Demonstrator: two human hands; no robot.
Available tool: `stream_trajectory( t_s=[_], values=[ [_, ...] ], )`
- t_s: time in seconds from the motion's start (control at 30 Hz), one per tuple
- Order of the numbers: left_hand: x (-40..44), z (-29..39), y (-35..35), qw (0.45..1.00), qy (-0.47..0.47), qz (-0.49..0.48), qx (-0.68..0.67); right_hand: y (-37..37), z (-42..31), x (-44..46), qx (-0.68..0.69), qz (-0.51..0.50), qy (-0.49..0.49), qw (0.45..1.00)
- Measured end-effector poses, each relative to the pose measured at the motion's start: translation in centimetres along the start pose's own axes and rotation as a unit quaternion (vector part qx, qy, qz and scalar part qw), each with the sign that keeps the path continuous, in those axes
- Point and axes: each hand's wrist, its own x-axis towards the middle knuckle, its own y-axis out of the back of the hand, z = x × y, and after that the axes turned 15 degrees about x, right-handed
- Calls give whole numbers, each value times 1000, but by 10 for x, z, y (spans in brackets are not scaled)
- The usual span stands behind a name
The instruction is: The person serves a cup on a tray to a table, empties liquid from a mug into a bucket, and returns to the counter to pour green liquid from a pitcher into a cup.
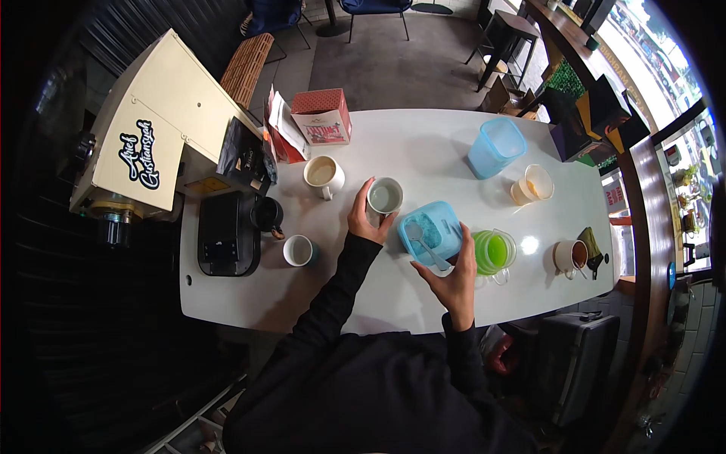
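My left hand (366,214) is wrapped round a pale cup (385,196) near the middle of the white table. Just right of it lies a light-blue plastic container (442,215) with bluish-looking granules and a spoon (429,247) inside. My right hand (453,278) curves round the container's near right corner, thumb and fingers on its edge. Close beside that hand, on the right, is a clear glass jug (494,254) with bright green contents. A second small cup (299,250) and a white mug (324,175) are to the left of my left hand.
The white table (393,303) also bears a black scale (227,234) beside a cream machine (144,129), a red-and-white box (321,117), a tall blue container (497,148), a plastic cup (533,184) and a mug with a spoon (569,258) at right.
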Motion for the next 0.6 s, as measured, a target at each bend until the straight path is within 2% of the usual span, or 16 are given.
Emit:
stream_trajectory(
  t_s=[0.3, 0.6],
  values=[
    [1, -7, -5, 998, -20, 6, -51, 0, 1, 0, -4, -6, -2, 1000],
    [14, -12, -13, 999, -6, 44, -13, -3, 1, 3, -8, -5, 7, 1000]
  ],
)
